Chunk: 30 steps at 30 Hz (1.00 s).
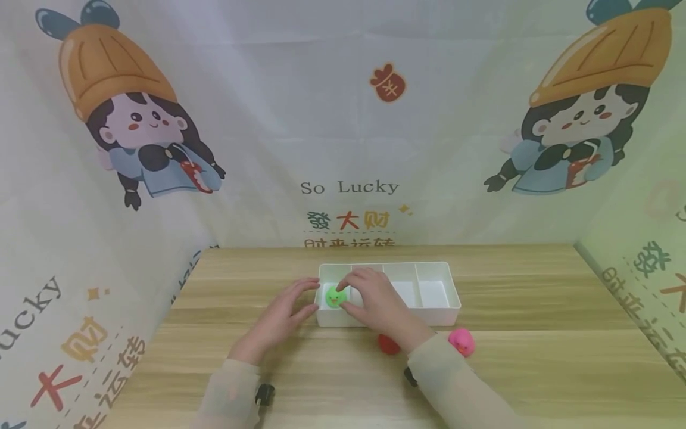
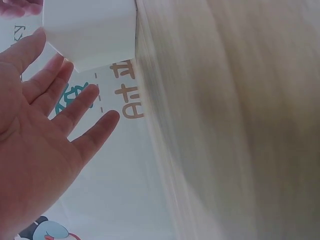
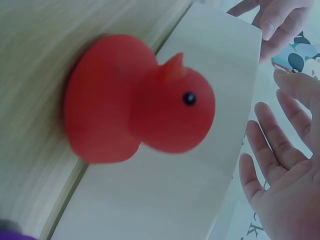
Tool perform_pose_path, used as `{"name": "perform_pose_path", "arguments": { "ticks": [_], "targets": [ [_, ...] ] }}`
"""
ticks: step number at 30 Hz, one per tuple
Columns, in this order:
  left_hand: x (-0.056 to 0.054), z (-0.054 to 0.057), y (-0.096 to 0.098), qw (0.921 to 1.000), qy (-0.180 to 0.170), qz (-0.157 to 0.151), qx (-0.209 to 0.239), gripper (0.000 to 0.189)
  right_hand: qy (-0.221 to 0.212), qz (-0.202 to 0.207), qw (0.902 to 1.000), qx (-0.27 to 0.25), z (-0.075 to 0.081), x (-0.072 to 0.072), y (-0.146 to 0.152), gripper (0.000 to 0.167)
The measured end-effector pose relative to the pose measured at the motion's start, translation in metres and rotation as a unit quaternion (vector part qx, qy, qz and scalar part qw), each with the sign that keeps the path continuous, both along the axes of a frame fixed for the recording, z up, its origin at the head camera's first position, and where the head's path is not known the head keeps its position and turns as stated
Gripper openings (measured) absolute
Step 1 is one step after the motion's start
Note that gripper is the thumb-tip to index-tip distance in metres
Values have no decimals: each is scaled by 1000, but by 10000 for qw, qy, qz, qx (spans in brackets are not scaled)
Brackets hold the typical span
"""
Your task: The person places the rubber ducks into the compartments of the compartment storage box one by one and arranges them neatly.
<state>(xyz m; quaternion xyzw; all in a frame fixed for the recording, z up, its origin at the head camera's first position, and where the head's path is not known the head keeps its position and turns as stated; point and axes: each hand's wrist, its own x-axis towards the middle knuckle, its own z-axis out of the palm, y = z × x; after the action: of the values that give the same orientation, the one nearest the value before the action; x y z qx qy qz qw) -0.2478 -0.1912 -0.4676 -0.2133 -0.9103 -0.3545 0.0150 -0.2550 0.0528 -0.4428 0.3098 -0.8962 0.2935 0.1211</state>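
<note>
A white divided box (image 1: pixel 439 317) stands on the table. In its leftmost compartment sits a green toy duck (image 1: pixel 335 297), its face showing in the head view. My left hand (image 1: pixel 287 310) is at the box's left end, fingers extended and fingertips right at the wall; the left wrist view shows this hand (image 2: pixel 45 110) spread beside the box. Over the box's left half reaches my right hand (image 1: pixel 377 301), thumb and fingers apart around the green duck's right side. Nothing shows in that palm (image 3: pixel 290 200) in the right wrist view.
A red toy duck (image 3: pixel 145 100) stands before the box, partly behind my right forearm in the head view. To its right lies a pink toy duck (image 1: pixel 462 342). Something purple (image 3: pixel 15 236) shows at the right wrist view's corner. Printed cloth (image 1: pixel 348 149) hangs behind the table (image 1: pixel 536 357).
</note>
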Motion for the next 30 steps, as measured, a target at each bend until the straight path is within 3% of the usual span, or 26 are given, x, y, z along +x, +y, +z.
{"name": "perform_pose_path", "arguments": {
  "ticks": [11, 21, 30],
  "targets": [
    [2, 0, -2, 9999, -44, 73, 71, 47, 34, -33, 10000, -13, -5, 7, 11, 22],
    [0, 0, -1, 9999, -16, 72, 69, 48, 56, -97, 9999, 56, 0, 13, 23, 21],
    [-1, -1, -1, 10000, -77, 28, 32, 50, 92, -82, 9999, 47, -9, 15, 36, 21]
  ]
}}
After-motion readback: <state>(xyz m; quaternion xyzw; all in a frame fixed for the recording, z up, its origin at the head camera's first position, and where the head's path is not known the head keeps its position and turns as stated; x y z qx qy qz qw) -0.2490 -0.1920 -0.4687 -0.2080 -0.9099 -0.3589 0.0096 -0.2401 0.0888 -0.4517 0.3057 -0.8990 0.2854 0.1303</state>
